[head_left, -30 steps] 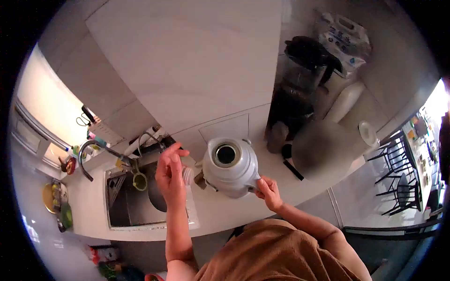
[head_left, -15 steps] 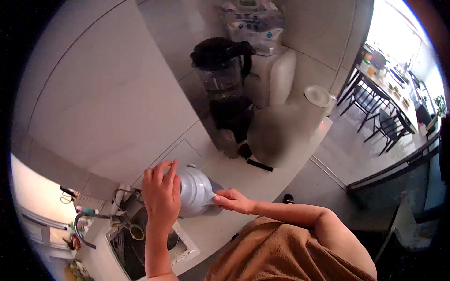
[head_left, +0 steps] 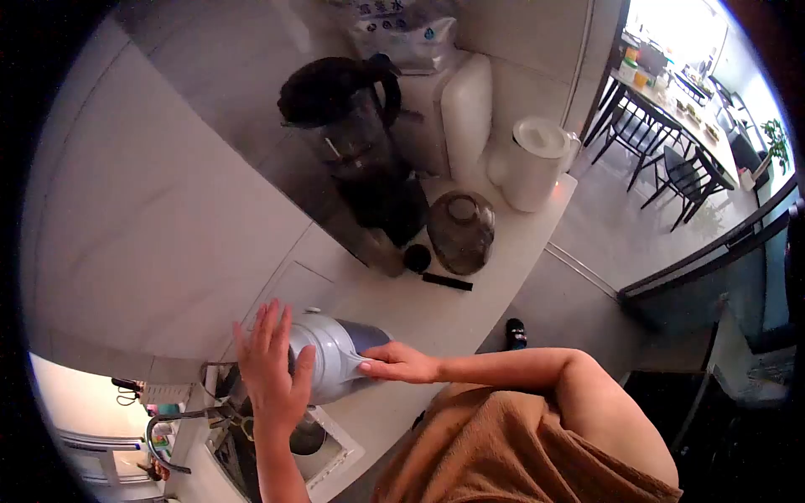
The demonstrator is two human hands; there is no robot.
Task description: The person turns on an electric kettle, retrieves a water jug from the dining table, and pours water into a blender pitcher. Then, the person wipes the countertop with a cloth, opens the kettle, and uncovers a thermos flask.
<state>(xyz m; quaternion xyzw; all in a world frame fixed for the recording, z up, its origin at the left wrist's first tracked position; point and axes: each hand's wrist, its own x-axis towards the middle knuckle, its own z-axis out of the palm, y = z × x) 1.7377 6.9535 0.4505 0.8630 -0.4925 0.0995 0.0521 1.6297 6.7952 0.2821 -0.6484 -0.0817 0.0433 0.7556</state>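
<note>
A light-grey jug [head_left: 329, 356] with a rounded rim and a side handle is tilted over the counter, its top end toward the sink. My right hand [head_left: 398, 363] is closed round the jug's handle. By the jug's top end is my left hand [head_left: 272, 369], its fingers stretched out and the thumb apart. Whether the left palm touches the jug I cannot tell, since the hand hides that end. Below and left lies the sink [head_left: 331, 461], partly covered by my left forearm.
A blender [head_left: 348, 142] with a black lid stands against the wall. Near it are a dark see-through glass vessel [head_left: 461, 239], a black strip [head_left: 447, 282] and a white kettle [head_left: 535, 163]. A curved faucet [head_left: 159, 440] is at left. Chairs and a table [head_left: 671, 105] stand beyond the doorway.
My left hand has spread its fingers wider at the jug's top end. The right hand keeps its grip. The view has shifted, and the glass vessel now shows sharply.
</note>
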